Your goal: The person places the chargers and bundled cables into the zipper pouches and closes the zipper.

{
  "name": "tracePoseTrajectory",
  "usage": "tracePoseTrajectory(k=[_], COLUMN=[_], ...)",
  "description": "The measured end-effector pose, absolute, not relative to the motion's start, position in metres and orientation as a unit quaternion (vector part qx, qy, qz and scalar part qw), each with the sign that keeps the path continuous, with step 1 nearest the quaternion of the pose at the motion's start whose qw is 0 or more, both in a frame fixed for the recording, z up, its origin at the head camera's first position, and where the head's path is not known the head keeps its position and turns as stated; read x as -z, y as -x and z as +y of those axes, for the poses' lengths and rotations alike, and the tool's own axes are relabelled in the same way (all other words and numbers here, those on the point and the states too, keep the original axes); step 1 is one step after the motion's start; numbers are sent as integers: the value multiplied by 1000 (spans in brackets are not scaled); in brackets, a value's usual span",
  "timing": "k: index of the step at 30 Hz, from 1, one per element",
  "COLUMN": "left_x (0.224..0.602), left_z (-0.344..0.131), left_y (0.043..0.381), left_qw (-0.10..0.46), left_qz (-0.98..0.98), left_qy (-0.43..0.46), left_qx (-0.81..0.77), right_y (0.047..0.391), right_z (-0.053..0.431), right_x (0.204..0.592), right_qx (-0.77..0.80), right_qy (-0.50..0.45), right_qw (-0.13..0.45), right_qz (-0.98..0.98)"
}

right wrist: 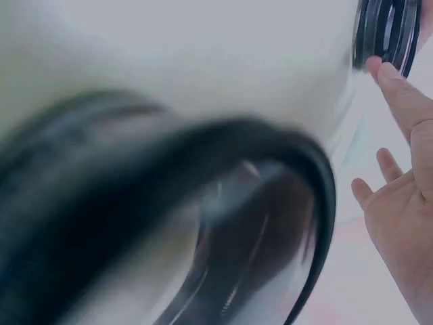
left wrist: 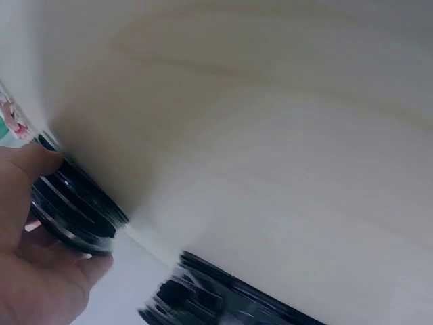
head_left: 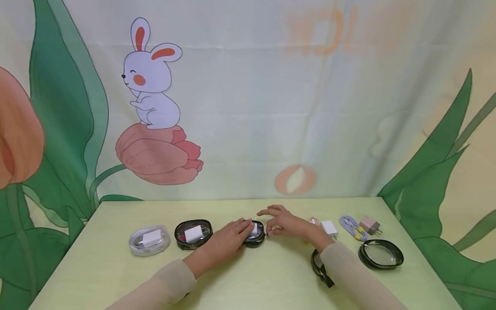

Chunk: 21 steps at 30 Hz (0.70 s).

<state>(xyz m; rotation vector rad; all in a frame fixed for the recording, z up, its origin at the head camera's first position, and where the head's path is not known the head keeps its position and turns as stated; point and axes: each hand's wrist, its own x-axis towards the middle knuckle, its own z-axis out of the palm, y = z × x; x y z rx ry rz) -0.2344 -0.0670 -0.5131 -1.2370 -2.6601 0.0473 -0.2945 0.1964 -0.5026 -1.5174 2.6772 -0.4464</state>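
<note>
Lettering point(head_left: 339, 32) is blurred; left hand point(head_left: 224, 243) grips pouch point(head_left: 255, 235).

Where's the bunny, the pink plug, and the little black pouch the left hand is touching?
Bunny point(head_left: 155, 77): head view, on its white head.
Pink plug point(head_left: 369, 224): head view, on its body, not the prongs.
Black pouch point(head_left: 255, 243): head view, on its front wall.

Pale yellow-green tabletop point(head_left: 267, 280) before a light fabric backdrop point(head_left: 248, 86) with cartoon rabbit point(head_left: 156, 107), pink tulips point(head_left: 155, 157) and green leaves point(head_left: 62, 86).
</note>
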Motion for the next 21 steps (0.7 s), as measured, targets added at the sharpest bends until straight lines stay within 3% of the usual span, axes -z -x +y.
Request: tracePoseTrajectory(k=[4,10,16,21], left_x=[515,512,510,516], left_z=[-65,-68,-73,-67], left_y=[233,232,234,236], left_qw=[107,113,90,98], left_qz=[-907,-899,-877,-883], left_qy=[406,420,471,453], left_qx=[-28,-44,-29,-70], right_y=[285,279,277,271], right_z=[192,185,185,187], right_x=[502,502,505,509], right_qx=[124,45,68,87], right_qy=[471,451,423,458], right_qw=[23,-16,-44,-70], right_qz=[873,891,902,882])
